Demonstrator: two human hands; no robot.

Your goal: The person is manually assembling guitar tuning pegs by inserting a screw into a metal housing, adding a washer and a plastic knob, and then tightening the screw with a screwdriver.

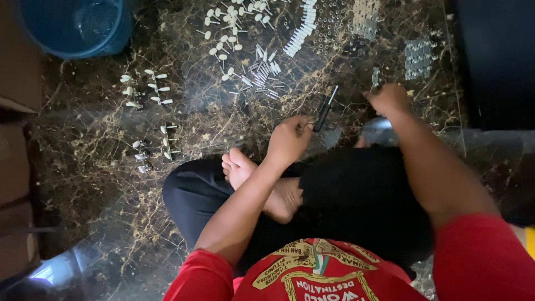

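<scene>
Sitting cross-legged on a dark marble floor (95,139). Left hand (288,139) curled shut, pinching one black-handled screwdriver (324,109) with the tip pointing away. Right hand (390,99) fisted low near the floor, can't really tell if anything's in it. Loads of small white plugs (228,33) scattered ahead, too many to count, plus one neat row (300,30) of them. Roughly a dozen more in the left cluster (146,89). One blue bucket (75,25) top left.
</scene>
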